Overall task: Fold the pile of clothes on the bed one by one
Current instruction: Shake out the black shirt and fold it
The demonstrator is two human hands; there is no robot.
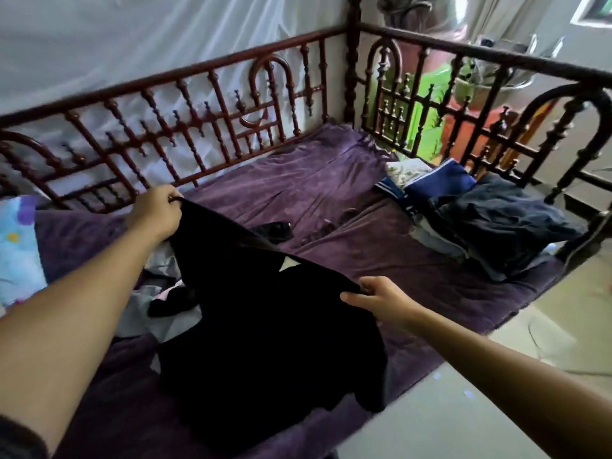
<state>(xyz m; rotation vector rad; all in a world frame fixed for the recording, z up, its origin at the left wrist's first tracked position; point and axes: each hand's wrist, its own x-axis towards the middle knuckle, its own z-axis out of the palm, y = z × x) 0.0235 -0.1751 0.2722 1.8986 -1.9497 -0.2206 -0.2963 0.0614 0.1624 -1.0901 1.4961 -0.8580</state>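
Between both hands (155,210), black garment (265,326)

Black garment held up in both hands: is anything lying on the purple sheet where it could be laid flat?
Partly. The black garment hangs over the purple bed sheet; a small dark item lies just beyond it, otherwise the middle looks bare.
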